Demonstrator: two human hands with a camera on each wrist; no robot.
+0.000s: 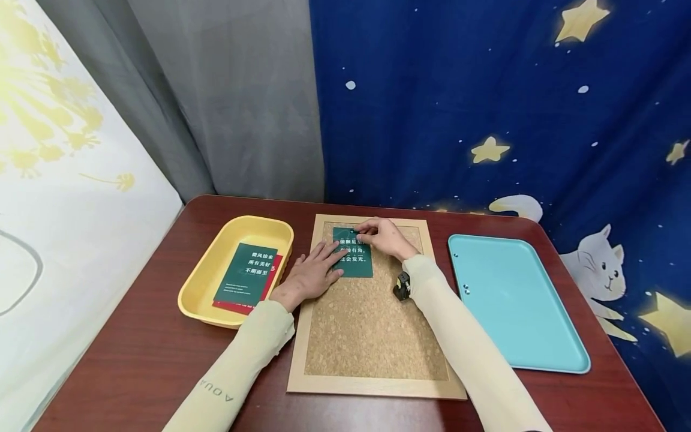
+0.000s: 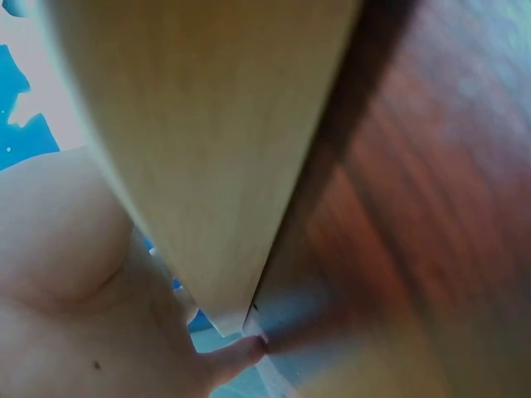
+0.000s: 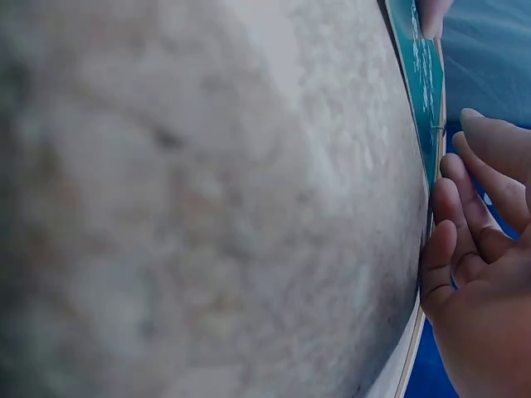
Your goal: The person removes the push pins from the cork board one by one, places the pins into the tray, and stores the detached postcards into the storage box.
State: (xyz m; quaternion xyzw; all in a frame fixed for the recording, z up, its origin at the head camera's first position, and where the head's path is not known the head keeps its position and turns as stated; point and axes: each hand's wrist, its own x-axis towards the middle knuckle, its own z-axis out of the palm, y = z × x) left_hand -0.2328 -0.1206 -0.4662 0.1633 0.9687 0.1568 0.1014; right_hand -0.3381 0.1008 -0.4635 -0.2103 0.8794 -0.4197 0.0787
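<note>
A dark green card (image 1: 353, 263) with white text lies at the top left of a wood-framed cork board (image 1: 372, 327). My left hand (image 1: 315, 271) lies flat with straight fingers pressing the card's left edge. My right hand (image 1: 379, 236) is at the card's top edge, its curled fingertips pinching a small pushpin (image 1: 353, 230). In the right wrist view the fingers (image 3: 465, 224) lie against the board's edge beside the card (image 3: 425, 83) and the pin (image 3: 436, 127). The left wrist view is blurred and shows only the board's frame (image 2: 207, 149) and part of my hand (image 2: 83, 290).
A yellow tray (image 1: 197, 291) to the left of the board holds another green card (image 1: 245, 273) on top of a red one (image 1: 274, 277). A light blue tray (image 1: 518, 318) to the right holds a few loose pins (image 1: 466, 290). All of this is on a dark red table (image 1: 140, 354).
</note>
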